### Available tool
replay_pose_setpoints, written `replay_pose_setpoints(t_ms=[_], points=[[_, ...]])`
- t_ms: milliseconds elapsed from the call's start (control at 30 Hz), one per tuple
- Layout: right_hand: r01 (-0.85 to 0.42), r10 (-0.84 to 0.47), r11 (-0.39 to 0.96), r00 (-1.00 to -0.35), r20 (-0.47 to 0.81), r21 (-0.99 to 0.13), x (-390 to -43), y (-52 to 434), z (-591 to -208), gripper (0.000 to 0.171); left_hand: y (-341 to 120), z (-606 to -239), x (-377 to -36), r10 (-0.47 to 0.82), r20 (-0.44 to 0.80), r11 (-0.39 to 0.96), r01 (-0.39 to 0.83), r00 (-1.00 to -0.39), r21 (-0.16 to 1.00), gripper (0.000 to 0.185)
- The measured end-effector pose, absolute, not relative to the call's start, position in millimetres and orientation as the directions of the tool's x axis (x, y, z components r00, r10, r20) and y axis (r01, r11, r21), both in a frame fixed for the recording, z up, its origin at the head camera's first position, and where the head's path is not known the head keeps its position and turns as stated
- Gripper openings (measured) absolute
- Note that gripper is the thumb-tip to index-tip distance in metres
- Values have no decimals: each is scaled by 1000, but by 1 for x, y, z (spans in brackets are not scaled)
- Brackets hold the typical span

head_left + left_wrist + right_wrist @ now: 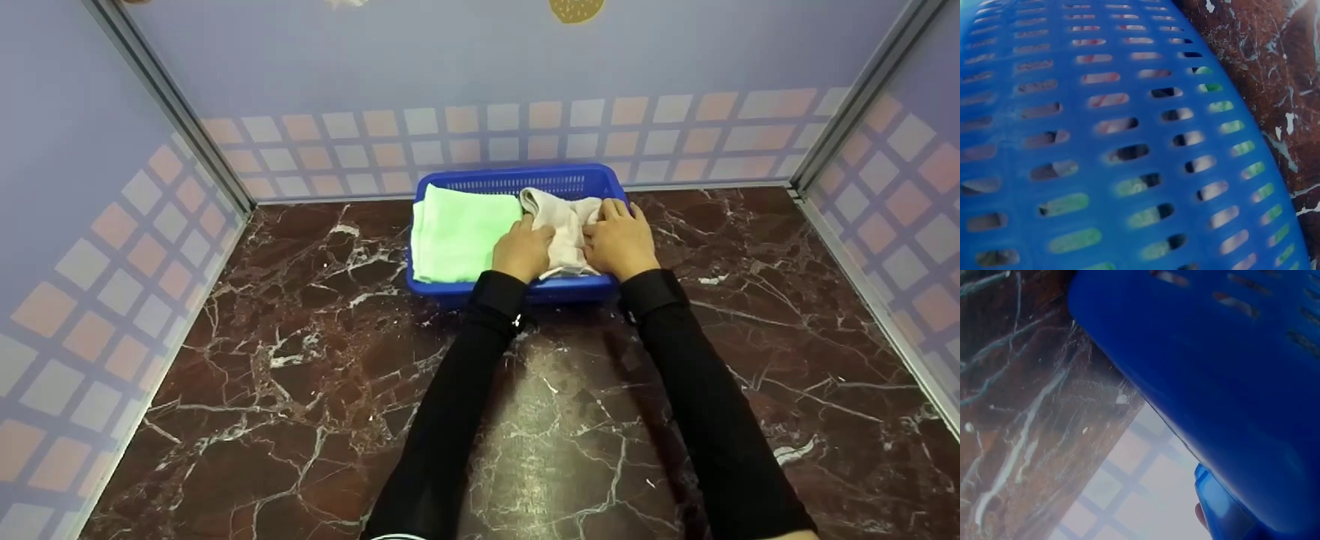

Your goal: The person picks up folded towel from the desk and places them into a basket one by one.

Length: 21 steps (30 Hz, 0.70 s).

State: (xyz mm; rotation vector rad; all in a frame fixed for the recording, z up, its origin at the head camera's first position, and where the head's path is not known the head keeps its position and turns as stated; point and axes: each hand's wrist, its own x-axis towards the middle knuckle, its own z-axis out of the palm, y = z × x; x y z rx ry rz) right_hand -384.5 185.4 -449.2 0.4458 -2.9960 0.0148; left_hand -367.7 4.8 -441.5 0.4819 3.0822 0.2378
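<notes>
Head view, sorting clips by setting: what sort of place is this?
Probably a staged booth, not a real room: printed tile-pattern walls, metal corner posts, and a marble-look tabletop holding one blue basket.

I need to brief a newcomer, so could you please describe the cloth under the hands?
On the marble table, a blue basket sits by the back wall. Its right half holds the beige cloth, crumpled, unlike the flat green towel beside it.

Head overhead; wrists against basket [517, 178]
</notes>
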Motion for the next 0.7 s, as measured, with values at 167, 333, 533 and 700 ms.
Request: replay_pose_setpoints(t_ms=[167,333,533,700], points=[[-299,-272,951,-931,245,-80,-381,191,-452,36,5,-446,-370,299,78,928,309,-951,209,39],[-306,-198,917,-907,372,-257,-377,200,-457,35,3,-451,-371,269,212,904,322,-940,282,37],[-335,-184,846,-914,363,-415,-367,212,-460,44,-25,-451,-363,276,337,920,349,-900,180,53],[-342,-211,838,-921,327,-425,-350,235,-457,52,-80,-444,-345,280,303,931,335,-911,147,74]])
